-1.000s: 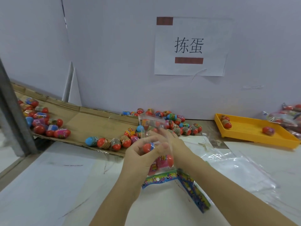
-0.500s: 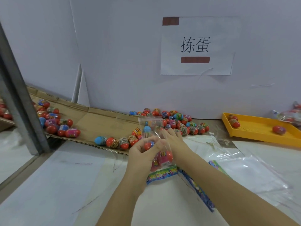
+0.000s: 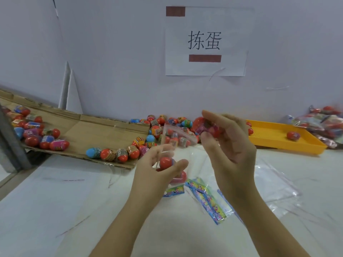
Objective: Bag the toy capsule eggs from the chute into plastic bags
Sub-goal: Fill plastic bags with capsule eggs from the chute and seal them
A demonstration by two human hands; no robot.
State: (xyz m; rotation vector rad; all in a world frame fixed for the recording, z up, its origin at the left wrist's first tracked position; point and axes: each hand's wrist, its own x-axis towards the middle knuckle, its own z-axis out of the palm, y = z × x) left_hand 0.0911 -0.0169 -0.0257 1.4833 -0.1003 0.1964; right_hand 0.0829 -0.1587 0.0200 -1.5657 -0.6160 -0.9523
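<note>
My left hand (image 3: 157,167) holds a clear plastic bag (image 3: 176,138) over the table, fingers curled round its lower part, where red capsule eggs (image 3: 166,163) show through the film. The bag's open top stands up between my hands. My right hand (image 3: 228,140) is raised to the right of the bag's mouth and grips a red egg (image 3: 206,127) in its fingers. Many more eggs (image 3: 118,153) lie on the cardboard chute (image 3: 89,134) and in a heap against the wall.
A yellow tray (image 3: 289,143) with a few eggs sits at the right, with filled bags (image 3: 323,125) behind it. Colourful printed header cards (image 3: 207,199) and flat empty plastic bags (image 3: 274,182) lie on the white table under my hands. A grey post (image 3: 11,143) stands at far left.
My hands have come apart. The right hand left the bag, moved up and right, and now holds a red egg. The left hand keeps the bag.
</note>
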